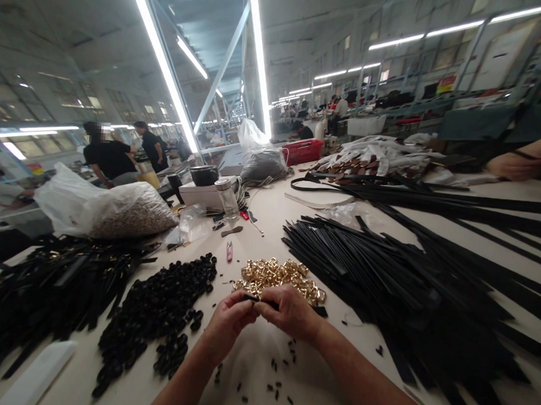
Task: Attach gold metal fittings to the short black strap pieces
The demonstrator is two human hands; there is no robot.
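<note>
Both of my hands meet in front of a pile of gold metal buckles (275, 271). My left hand (232, 320) is closed, pinching a black strap (251, 298) of which only a short piece shows. Fingers curled, my right hand (291, 314) grips the same strap from the other side. A black end sticks out beyond my right wrist; whether it belongs to that strap I cannot tell. Left of my hands lies a heap of small black loops (154, 308). Small black bits (277, 386) are scattered on the table below my hands.
Long black strips (362, 269) spread over the right side. Finished-looking black straps (55, 281) lie far left, beside a filled plastic bag (128, 209). Pink thread snips (229, 251), a glass jar (226, 198) and a red basket (302, 150) stand farther back. Another person's arm (530, 156) rests at right.
</note>
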